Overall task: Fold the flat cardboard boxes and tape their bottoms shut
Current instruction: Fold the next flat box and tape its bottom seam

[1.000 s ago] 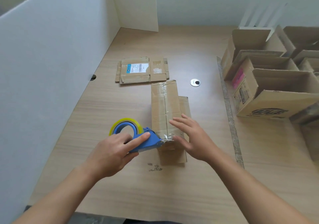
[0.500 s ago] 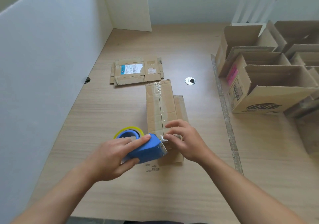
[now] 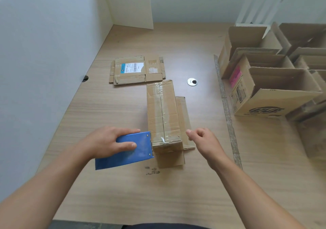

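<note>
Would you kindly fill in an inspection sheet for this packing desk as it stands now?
Surface: wooden desk, with small dark marks near the front.
Job's things: folded box, its clear-taped seam facing up; flat box with a shipping label beyond it; blue tape dispenser at the folded box's near end.
Clutter: grey strip lying along the desk; round metal grommet.
Grips: left hand holds the tape dispenser; right hand loosely curled beside the folded box, holding nothing.
Cables: nothing seen.
Surroundings: white partition on the left; open assembled boxes on the right.
</note>
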### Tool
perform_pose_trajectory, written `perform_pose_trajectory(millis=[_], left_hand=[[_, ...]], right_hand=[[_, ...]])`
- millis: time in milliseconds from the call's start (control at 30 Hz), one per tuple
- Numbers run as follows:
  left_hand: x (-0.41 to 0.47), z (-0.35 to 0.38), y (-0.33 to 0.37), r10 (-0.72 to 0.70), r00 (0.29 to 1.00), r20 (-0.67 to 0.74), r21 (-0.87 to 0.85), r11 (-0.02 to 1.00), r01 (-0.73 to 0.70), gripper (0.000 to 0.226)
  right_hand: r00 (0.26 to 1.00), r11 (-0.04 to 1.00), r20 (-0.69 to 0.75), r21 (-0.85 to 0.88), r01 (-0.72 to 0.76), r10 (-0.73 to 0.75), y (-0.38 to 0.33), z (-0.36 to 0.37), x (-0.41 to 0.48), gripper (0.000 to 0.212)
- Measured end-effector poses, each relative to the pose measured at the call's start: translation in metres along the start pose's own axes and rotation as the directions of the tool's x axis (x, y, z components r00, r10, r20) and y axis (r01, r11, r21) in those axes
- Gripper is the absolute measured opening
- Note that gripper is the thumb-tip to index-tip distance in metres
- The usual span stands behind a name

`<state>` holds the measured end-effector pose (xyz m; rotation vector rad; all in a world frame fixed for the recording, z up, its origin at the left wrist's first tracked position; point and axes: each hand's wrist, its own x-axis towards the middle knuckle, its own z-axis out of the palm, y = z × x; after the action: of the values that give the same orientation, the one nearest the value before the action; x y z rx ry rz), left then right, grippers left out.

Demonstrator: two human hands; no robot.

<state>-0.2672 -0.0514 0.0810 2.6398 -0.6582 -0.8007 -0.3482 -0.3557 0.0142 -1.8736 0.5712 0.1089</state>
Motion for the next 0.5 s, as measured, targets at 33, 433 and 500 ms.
perform_pose_trajectory(millis=[33, 433, 500], left_hand=[[0.004, -0.002, 0.003, -0.009, 1.0, 0.027, -0.013, 1.0, 0.009, 0.029], [0.035, -0.002, 0.015, -0.059, 0.979, 0.195, -0.082, 0.994, 0.076, 0.021], [0.038, 0.0, 0.02, -0.063, 0.974, 0.219, -0.087, 0.993, 0.083, 0.022]], right_hand=[[1.0, 1.0, -0.009, -0.009, -0.012, 0.012, 0.002, 0.0, 0.002, 0.039], [0.987, 0.984, -0.054, -0.084, -0.154, 0.15, 0.03, 0.013, 0.013, 0.034], [0.977, 0.976, -0.003, -0.052, -0.211, 0.211, 0.036, 0.013, 0.014, 0.035]])
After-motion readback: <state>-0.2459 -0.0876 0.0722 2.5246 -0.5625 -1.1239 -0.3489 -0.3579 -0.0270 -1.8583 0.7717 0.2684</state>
